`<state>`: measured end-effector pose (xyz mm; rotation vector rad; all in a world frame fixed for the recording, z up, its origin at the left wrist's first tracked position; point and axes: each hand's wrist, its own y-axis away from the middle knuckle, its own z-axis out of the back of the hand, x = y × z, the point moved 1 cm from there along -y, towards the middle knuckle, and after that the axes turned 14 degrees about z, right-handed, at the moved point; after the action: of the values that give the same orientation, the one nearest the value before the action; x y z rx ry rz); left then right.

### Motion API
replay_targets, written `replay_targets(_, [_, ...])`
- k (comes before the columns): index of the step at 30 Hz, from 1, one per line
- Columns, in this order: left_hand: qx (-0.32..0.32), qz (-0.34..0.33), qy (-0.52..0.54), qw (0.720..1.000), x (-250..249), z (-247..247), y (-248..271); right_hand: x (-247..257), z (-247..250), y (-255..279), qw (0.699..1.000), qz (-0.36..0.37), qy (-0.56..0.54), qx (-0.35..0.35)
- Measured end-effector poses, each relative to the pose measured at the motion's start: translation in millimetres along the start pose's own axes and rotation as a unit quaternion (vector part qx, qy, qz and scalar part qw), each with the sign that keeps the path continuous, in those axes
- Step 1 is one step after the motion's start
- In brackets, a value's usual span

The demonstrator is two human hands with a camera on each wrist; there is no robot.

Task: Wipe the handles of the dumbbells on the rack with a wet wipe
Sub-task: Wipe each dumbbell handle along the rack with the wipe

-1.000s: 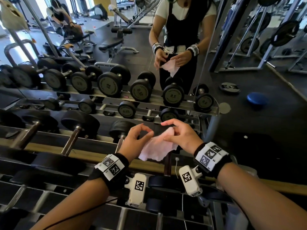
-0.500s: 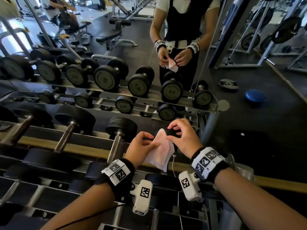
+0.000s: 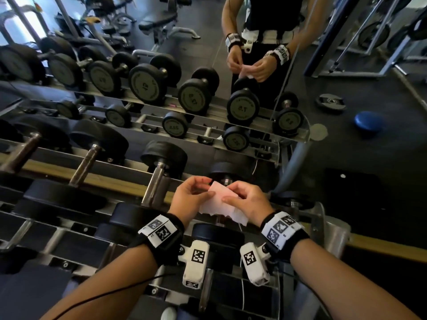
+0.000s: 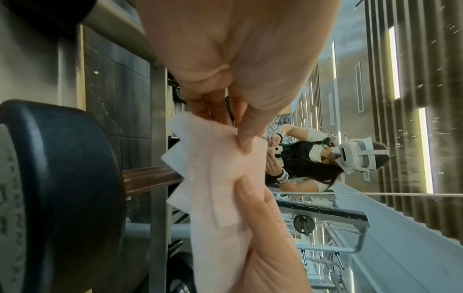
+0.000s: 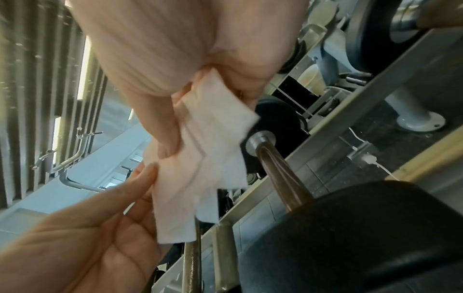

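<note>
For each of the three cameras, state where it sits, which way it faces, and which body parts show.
Head: worn high, looks down over the rack; left hand, right hand, both forearms.
Left wrist: looks along the left palm at the wet wipe.
Right wrist: looks along the right palm; a dumbbell handle beyond.
All three show the wipe.

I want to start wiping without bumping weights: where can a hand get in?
Open gaps lie along each handle between its two heads, and beside it toward the next handle. It is crowded under both hands, where the wet wipe hides the nearest handle.
</note>
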<state>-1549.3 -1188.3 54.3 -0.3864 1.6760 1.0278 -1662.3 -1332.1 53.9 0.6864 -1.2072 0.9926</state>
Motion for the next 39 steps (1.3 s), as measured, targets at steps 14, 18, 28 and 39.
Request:
replay_targets(14, [-0.103, 0.063, -0.114, 0.986, 82, 2, 14, -22, 40, -46, 0.930, 0.089, 0.352, 0.061])
replay_targets(18, [-0.099, 0.102, -0.144, 0.979, 82, -4, 11, -24, 27, -53, 0.875, 0.215, 0.421, 0.098])
replay_targets(28, [-0.079, 0.147, -0.156, 0.973, 81, 2, 8, -77, 13, -26, 0.877, 0.199, 0.346, 0.266])
replay_targets(39, [-0.083, 0.162, -0.146, 0.972, 87, 3, 18, -73, 28, -42, 0.846, 0.263, 0.383, 0.261])
